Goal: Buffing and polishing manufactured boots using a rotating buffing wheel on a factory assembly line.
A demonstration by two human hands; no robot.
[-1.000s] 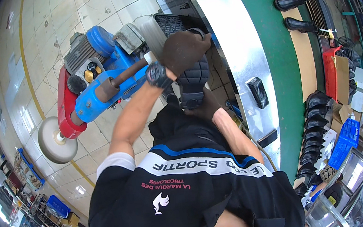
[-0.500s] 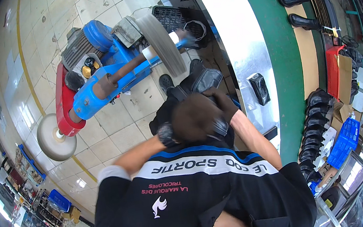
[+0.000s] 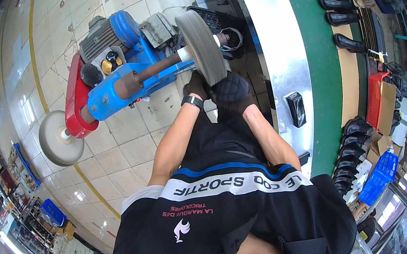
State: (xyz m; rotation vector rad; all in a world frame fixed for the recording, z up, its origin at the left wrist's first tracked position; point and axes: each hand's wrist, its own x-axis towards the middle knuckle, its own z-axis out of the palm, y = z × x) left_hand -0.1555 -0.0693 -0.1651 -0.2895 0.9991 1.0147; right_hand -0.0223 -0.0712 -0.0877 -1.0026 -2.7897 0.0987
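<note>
A black leather shoe (image 3: 232,87) is up against the lower rim of a grey buffing wheel (image 3: 201,48), whose edge looks smeared as if spinning. My right hand (image 3: 239,106), in a dark glove, grips the shoe from the near right side. On the wheel's left, my left hand (image 3: 197,86), also gloved and with a watch at the wrist, is closed on the shoe's other end. The wheel and the shoe hide parts of the fingers. Whether the leather touches the wheel at every point cannot be seen.
The blue grinding machine (image 3: 104,101) carries a second, pale wheel (image 3: 57,139) at its left end. Right of me runs a shiny metal bench (image 3: 282,61) with a black block (image 3: 296,109) on it. Beyond stand black shoes (image 3: 351,152) and a blue crate (image 3: 380,176).
Both hands have moved away from my body to the wheel, taking the shoe along. My left hand, blurred over the shoe before, is now beside the wheel. The view has shifted slightly.
</note>
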